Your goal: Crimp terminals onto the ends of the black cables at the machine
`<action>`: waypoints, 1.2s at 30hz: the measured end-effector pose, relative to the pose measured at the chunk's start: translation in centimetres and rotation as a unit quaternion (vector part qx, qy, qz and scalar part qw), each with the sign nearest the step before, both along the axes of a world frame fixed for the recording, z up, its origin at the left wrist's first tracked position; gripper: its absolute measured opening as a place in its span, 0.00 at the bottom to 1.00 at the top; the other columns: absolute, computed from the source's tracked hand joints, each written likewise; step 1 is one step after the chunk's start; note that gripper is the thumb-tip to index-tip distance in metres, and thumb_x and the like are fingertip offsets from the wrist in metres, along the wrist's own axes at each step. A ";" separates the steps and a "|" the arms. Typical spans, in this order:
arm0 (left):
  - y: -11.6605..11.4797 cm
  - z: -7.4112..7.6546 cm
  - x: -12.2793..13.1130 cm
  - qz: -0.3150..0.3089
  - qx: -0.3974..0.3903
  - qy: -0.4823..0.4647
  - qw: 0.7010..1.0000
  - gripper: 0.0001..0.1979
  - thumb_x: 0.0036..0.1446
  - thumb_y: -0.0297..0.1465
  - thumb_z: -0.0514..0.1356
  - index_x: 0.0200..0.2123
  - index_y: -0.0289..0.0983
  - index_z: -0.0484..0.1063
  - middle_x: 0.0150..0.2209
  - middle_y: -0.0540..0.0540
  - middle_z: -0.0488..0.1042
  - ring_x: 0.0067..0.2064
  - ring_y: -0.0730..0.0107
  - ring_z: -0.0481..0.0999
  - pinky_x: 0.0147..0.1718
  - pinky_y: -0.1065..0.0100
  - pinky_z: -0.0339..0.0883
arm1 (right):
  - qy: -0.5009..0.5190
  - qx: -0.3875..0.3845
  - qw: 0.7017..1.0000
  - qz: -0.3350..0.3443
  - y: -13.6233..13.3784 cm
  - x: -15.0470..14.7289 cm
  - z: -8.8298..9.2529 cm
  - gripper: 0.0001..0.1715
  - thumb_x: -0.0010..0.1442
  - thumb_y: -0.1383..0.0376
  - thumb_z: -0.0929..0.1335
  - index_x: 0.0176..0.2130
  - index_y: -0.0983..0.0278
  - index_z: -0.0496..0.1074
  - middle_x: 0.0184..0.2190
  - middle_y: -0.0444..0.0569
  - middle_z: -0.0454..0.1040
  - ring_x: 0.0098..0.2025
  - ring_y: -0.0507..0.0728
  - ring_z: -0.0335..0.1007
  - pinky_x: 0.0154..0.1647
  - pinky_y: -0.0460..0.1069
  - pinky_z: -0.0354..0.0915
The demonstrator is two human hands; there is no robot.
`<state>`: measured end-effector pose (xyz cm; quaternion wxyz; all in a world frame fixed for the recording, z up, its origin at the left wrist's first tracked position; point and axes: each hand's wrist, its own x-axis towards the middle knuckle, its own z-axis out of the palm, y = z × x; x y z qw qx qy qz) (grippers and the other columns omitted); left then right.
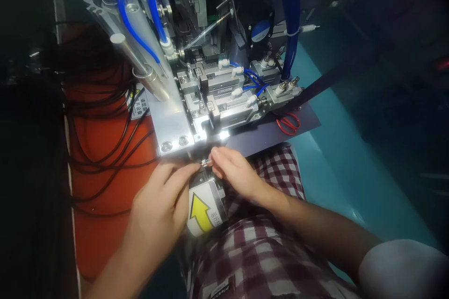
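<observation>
The person's two hands meet just in front of the machine's front edge, at a small shiny part. The right hand has its thumb and fingers pinched nearly together on the right end of this part, with no clear gap between them. The left hand comes in from the other side, its foremost fingertip at the part's left end; its remaining fingers are bent and partly hidden, so whether they grip anything cannot be told. The part sits between the fingertips, above a dark metal fixture and just beyond a white label with a yellow arrow.

Behind the hands stands a bright metal plate with two bolts at its near edge, a metal post rising from it. To the right of the plate are metal slide blocks fed by blue tubes. Red loops lie on a dark sheet at the right. On the left, black cables run across an orange-red surface. A checked garment covers the person's lap below.
</observation>
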<state>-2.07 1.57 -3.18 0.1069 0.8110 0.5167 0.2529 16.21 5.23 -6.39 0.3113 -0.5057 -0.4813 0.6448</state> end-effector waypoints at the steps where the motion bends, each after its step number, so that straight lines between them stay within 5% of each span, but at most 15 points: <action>1: 0.0 0.0 -0.1 0.001 0.001 -0.003 1.000 0.12 0.66 0.22 0.54 0.48 0.35 0.75 0.38 0.46 0.73 0.38 0.71 0.75 0.36 0.73 0.69 | -0.017 0.032 0.999 -0.001 -0.2 -0.1 -0.2 0.23 0.69 0.50 0.61 0.28 0.62 0.63 0.21 0.38 0.60 0.25 0.50 0.55 0.28 0.47 0.55; 7: 0.1 -0.2 -0.6 -0.010 0.024 0.055 0.998 0.12 0.66 0.26 0.53 0.48 0.35 0.75 0.39 0.44 0.73 0.36 0.67 0.75 0.29 0.69 0.68 | -0.073 0.162 0.984 -0.029 -0.9 -0.5 -0.5 0.13 0.68 0.59 0.63 0.32 0.61 0.63 0.22 0.38 0.60 0.25 0.50 0.57 0.29 0.48 0.53; 11: 0.2 -0.3 -0.6 -0.016 0.024 0.033 0.999 0.13 0.65 0.24 0.54 0.48 0.36 0.76 0.39 0.44 0.72 0.37 0.67 0.76 0.31 0.70 0.69 | -0.077 0.175 0.981 -0.020 -0.7 -0.3 -0.4 0.12 0.68 0.61 0.64 0.31 0.61 0.63 0.21 0.37 0.59 0.23 0.50 0.54 0.27 0.48 0.51; 22: 0.3 -0.2 -1.3 -0.023 0.005 0.060 0.998 0.17 0.66 0.26 0.51 0.48 0.36 0.79 0.38 0.43 0.74 0.37 0.64 0.77 0.32 0.67 0.70 | 0.104 0.009 0.993 -0.053 -0.3 -1.0 -0.7 0.18 0.61 0.53 0.68 0.28 0.62 0.63 0.20 0.37 0.60 0.23 0.48 0.52 0.24 0.45 0.53; 31: -2.1 0.7 -5.6 0.074 -0.061 -0.005 0.995 0.06 0.64 0.33 0.57 0.42 0.41 0.73 0.39 0.47 0.79 0.40 0.65 0.80 0.40 0.68 0.75 | 0.115 0.033 0.992 -0.043 -0.1 -0.9 -1.1 0.23 0.58 0.48 0.69 0.27 0.61 0.61 0.18 0.35 0.57 0.21 0.47 0.48 0.22 0.45 0.47; 36: -2.0 -0.2 -8.9 -0.006 0.018 0.085 0.996 0.14 0.65 0.29 0.51 0.44 0.43 0.77 0.42 0.45 0.80 0.41 0.65 0.81 0.40 0.68 0.74 | 0.094 0.049 0.993 -0.043 -0.3 -0.8 -1.0 0.21 0.59 0.50 0.69 0.28 0.61 0.61 0.19 0.35 0.57 0.21 0.47 0.48 0.22 0.45 0.48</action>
